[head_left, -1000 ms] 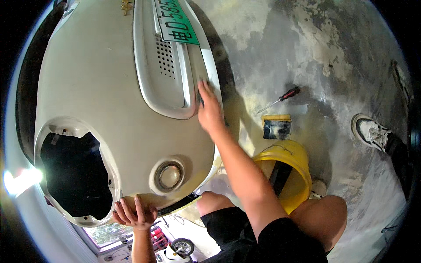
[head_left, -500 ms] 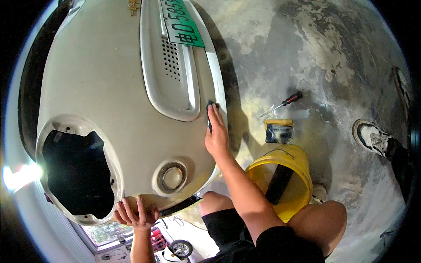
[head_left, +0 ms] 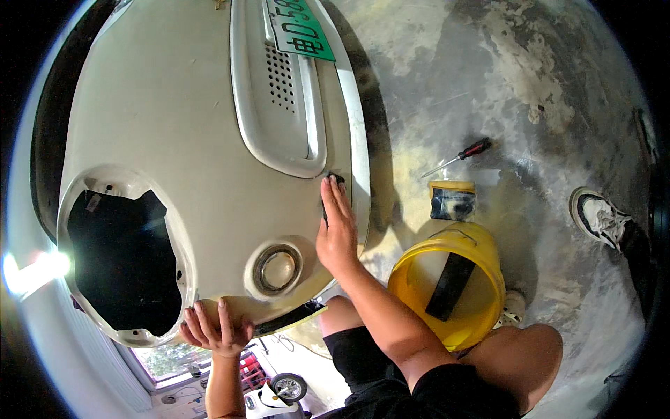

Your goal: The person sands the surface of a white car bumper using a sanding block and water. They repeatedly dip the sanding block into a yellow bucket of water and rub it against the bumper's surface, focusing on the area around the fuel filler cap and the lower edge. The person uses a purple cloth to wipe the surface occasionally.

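Note:
A matte beige car bumper (head_left: pixel 167 133), still on the car, fills the left of the head view. My right hand (head_left: pixel 338 227) lies on its right side near the lower edge, fingers together and pressing a black piece of sandpaper (head_left: pixel 336 178) flat to the surface. Most of that sandpaper is hidden beneath the fingers. With fingers spread, my left hand (head_left: pixel 218 329) rests on the bumper's near end, below the large headlight opening (head_left: pixel 122 262). It holds nothing. Between the two hands sits a round lamp (head_left: pixel 276 271).
A yellow bucket (head_left: pixel 494 279) with a dark block (head_left: pixel 450 286) inside stands beside my right forearm. Beyond it on the floor lie a black and yellow pad (head_left: pixel 452 201) and a screwdriver (head_left: pixel 457 158). Another person's shoe (head_left: pixel 599 218) is at the right. A bright light (head_left: pixel 35 272) shines at the left.
My right hand has slid slightly back toward me along the bumper with the sandpaper. My left hand stays in place on the bumper. The view has shifted a little.

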`<state>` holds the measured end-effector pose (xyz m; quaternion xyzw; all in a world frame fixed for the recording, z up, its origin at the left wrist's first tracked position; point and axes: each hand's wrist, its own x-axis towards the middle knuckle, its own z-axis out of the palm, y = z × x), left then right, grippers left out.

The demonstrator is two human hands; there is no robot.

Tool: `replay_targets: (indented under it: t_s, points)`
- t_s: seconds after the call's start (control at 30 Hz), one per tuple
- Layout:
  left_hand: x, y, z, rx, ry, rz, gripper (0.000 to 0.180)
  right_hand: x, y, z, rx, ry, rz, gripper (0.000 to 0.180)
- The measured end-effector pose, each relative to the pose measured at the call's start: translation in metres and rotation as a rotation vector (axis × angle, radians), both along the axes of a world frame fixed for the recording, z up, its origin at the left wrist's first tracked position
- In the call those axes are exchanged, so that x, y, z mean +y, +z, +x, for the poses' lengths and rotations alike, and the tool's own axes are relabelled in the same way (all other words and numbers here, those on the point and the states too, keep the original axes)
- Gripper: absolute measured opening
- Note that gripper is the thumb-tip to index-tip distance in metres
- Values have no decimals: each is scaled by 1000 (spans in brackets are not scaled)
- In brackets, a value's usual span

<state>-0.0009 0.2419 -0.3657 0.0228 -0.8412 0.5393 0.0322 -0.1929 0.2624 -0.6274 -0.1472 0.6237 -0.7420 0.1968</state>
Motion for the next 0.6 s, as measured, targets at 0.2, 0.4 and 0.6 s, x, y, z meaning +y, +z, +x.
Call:
replay_targets:
  t_s: [0.2, 0.4, 0.6]
  points:
    - [-2, -5, -18, 13, -50, 41, 62, -27, -17, -60, -66, -82, 58, 61]
    - [-2, -2, -7, 32, -31, 17, 62, 0, 34, 5, -68, -86, 23, 64]
    - [0, -6, -15, 52, -32, 41, 58, -9, 20, -9, -134, -40, 34, 61]
